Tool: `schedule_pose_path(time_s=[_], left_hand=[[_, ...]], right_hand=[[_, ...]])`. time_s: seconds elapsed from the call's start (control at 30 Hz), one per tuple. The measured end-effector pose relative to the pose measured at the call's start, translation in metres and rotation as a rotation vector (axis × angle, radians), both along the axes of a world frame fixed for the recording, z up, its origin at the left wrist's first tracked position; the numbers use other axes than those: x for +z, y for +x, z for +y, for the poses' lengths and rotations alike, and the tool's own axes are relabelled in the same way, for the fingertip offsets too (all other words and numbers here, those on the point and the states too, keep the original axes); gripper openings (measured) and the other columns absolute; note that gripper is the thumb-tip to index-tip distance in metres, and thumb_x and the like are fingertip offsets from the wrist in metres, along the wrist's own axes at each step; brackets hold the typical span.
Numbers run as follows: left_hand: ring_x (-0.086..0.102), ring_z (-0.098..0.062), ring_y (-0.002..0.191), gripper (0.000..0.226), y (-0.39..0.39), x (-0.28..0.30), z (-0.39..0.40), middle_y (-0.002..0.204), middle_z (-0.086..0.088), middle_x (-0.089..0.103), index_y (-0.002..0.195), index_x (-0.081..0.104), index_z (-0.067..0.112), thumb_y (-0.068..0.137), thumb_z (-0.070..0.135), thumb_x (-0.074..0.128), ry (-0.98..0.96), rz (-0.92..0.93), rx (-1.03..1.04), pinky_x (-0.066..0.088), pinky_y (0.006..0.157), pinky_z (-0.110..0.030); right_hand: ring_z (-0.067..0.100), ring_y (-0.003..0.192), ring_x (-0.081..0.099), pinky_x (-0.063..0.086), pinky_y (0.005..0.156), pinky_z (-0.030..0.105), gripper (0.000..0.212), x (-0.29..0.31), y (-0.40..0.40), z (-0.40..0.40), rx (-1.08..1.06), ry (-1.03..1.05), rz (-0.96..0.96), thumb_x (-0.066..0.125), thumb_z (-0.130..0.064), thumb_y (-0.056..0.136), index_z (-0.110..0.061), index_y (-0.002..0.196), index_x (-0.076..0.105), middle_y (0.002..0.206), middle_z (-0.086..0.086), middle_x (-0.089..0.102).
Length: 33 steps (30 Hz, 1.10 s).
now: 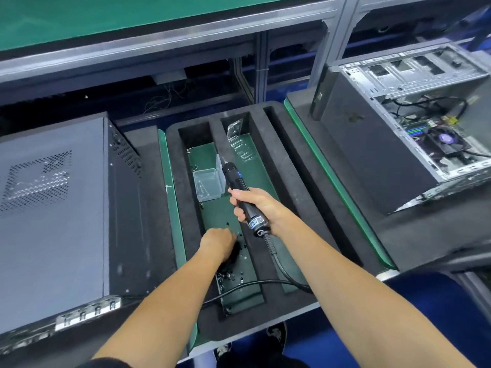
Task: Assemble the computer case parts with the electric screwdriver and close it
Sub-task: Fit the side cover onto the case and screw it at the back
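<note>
In the foam tray [268, 166], I saw loose black screws [233, 274] scattered in the left slot beside a clear plastic box [208, 184], contents unclear. My right hand [256, 205] gripped the electric screwdriver [240, 191], long axis running five-to-eleven o'clock, tip toward eleven. My left hand [218, 241] curled down onto the screws; what it held, I couldn't tell.

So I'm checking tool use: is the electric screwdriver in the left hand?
No, the right hand grips the electric screwdriver, while the left hand reaches among loose screws.
</note>
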<state>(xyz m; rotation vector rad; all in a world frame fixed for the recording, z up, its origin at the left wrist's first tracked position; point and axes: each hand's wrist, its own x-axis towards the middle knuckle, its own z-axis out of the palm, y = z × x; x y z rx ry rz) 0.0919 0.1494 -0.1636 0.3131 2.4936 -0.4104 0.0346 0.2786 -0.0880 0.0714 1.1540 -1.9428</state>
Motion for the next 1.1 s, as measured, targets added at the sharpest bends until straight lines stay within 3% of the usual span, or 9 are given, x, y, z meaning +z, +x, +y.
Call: schedule_pose_path(time_s=[0.23, 0.53, 0.73, 0.87, 0.97, 1.03, 1.1], left_hand=[[0.059, -0.031, 0.112, 0.035, -0.002, -0.004, 0.001, 0.124, -0.012, 0.057, 0.124, 0.051, 0.006, 0.090, 0.004, 0.046, 0.087, -0.048, 0.086, 0.049, 0.085, -0.038], [0.062, -0.032, 0.104, 0.030, 0.001, -0.005, 0.002, 0.115, -0.013, 0.060, 0.116, 0.056, 0.006, 0.086, 0.009, 0.051, 0.122, -0.038, 0.019, 0.050, 0.080, -0.038], [0.061, -0.033, 0.099, 0.029, -0.004, 0.003, -0.002, 0.109, -0.015, 0.059, 0.108, 0.056, 0.004, 0.082, 0.008, 0.047, 0.237, 0.008, 0.245, 0.049, 0.078, -0.036], [0.061, -0.031, 0.085, 0.016, -0.010, 0.021, -0.006, 0.091, -0.016, 0.064, 0.088, 0.063, 0.003, 0.080, 0.011, 0.051, 0.504, 0.095, 0.520, 0.045, 0.068, -0.030], [0.061, -0.014, 0.059, 0.018, -0.016, 0.040, -0.020, 0.065, -0.008, 0.068, 0.061, 0.065, 0.008, 0.075, 0.001, 0.056, 0.841, 0.236, 0.832, 0.049, 0.059, -0.022], [0.058, -0.009, 0.051, 0.025, -0.023, 0.060, -0.032, 0.057, -0.003, 0.067, 0.056, 0.067, 0.012, 0.072, -0.006, 0.058, 1.084, 0.319, 1.046, 0.047, 0.053, -0.017], [0.055, -0.017, 0.055, 0.022, -0.031, 0.085, -0.047, 0.063, -0.010, 0.066, 0.062, 0.070, 0.008, 0.072, -0.009, 0.061, 1.331, 0.431, 1.208, 0.046, 0.055, -0.019]], right_hand=[[0.013, 0.051, 0.055, 0.049, 0.052, 0.023, 0.017, 0.007, -0.008, -0.005, 0.132, 0.165, 0.138, 0.063, -0.012, 0.094, -0.010, 0.084, 0.050, 0.070, 0.004, 0.051], [0.014, 0.052, 0.055, 0.048, 0.050, 0.024, 0.018, 0.012, -0.007, -0.008, 0.136, 0.193, 0.149, 0.064, -0.008, 0.092, -0.010, 0.087, 0.047, 0.067, 0.002, 0.052], [0.014, 0.052, 0.055, 0.049, 0.051, 0.023, 0.019, 0.016, -0.007, -0.003, 0.142, 0.208, 0.150, 0.065, -0.010, 0.092, -0.009, 0.091, 0.045, 0.065, 0.004, 0.053], [0.016, 0.053, 0.055, 0.049, 0.052, 0.024, 0.017, 0.026, -0.008, -0.004, 0.123, 0.181, 0.154, 0.064, -0.008, 0.091, -0.007, 0.092, 0.047, 0.072, 0.006, 0.052], [0.016, 0.053, 0.056, 0.049, 0.051, 0.023, 0.019, 0.039, -0.010, -0.005, 0.129, 0.138, 0.167, 0.066, -0.008, 0.087, -0.006, 0.094, 0.048, 0.077, 0.008, 0.054], [0.017, 0.054, 0.057, 0.051, 0.052, 0.024, 0.021, 0.051, -0.011, -0.007, 0.137, 0.113, 0.182, 0.068, -0.009, 0.084, -0.005, 0.093, 0.050, 0.078, 0.009, 0.056], [0.018, 0.057, 0.059, 0.053, 0.054, 0.025, 0.018, 0.066, -0.010, -0.012, 0.151, 0.076, 0.209, 0.069, -0.009, 0.084, -0.003, 0.091, 0.054, 0.076, 0.008, 0.060]])
